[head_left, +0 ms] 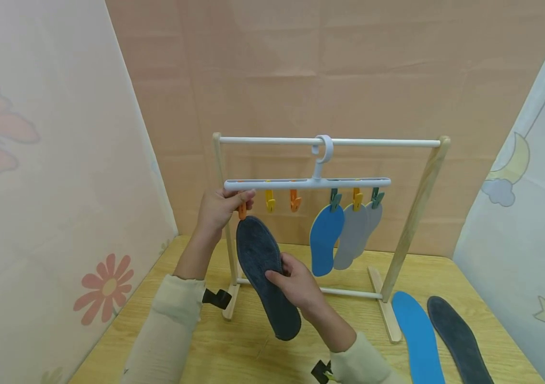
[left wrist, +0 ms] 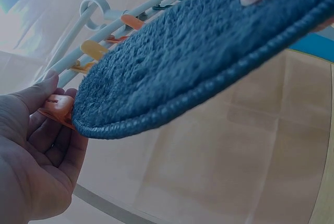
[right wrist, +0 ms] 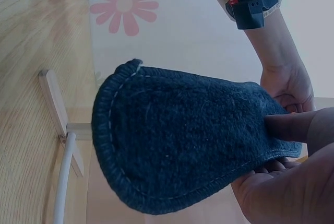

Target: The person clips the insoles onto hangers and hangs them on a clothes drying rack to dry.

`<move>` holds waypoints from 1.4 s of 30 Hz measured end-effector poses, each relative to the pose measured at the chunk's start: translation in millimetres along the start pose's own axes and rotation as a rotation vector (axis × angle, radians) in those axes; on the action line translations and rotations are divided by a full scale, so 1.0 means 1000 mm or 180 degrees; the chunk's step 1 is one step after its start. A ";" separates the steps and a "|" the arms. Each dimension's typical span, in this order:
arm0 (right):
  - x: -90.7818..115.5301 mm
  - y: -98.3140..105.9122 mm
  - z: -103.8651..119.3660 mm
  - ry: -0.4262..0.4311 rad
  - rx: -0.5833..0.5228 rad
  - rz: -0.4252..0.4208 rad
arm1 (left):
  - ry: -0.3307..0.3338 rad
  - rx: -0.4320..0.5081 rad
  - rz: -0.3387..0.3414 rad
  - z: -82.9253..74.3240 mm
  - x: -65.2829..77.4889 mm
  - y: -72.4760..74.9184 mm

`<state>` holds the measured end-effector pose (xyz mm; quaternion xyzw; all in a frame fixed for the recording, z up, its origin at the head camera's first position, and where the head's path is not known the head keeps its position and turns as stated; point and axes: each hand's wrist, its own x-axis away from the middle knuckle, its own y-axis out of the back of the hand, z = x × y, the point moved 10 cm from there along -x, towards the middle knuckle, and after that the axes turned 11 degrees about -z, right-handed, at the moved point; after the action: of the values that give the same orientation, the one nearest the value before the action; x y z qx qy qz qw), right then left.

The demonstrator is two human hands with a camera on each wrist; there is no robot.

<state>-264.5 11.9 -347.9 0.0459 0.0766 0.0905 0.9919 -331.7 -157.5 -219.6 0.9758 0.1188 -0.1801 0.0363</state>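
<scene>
My left hand pinches an orange clip at the left end of the white hanger. Just under that clip is the tip of a dark fuzzy insole; whether the clip bites on its edge I cannot tell. Lower down, my right hand grips the insole by its middle, thumb on the front face and fingers behind. In the right wrist view the stitched, wide end of the insole points toward the camera. Further along the hanger dangle a yellow clip and another orange clip.
A blue insole and grey insoles hang from clips on the hanger's right half. The hanger hooks over a wooden rack with white bars. Another blue insole and a dark insole lie on the table at right.
</scene>
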 end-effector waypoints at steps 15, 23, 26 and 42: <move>-0.003 -0.009 0.002 0.0060 -0.0117 -0.0011 | -0.0062 0.0118 -0.0007 0.000 0.001 0.001; -0.005 -0.014 0.003 0.0021 -0.0173 -0.0049 | -0.0041 0.0091 -0.0050 0.001 0.000 0.001; -0.006 -0.016 0.003 0.0027 -0.0217 -0.0062 | -0.0040 0.0069 -0.0065 0.001 0.000 0.002; -0.004 -0.033 0.009 0.0073 -0.0501 -0.0014 | -0.0058 0.0040 -0.0156 -0.006 0.005 0.003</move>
<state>-261.1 -21.7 -342.1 -0.0335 0.0807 0.0946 0.9917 -323.9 -159.0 -216.2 0.9711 0.1412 -0.1906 0.0269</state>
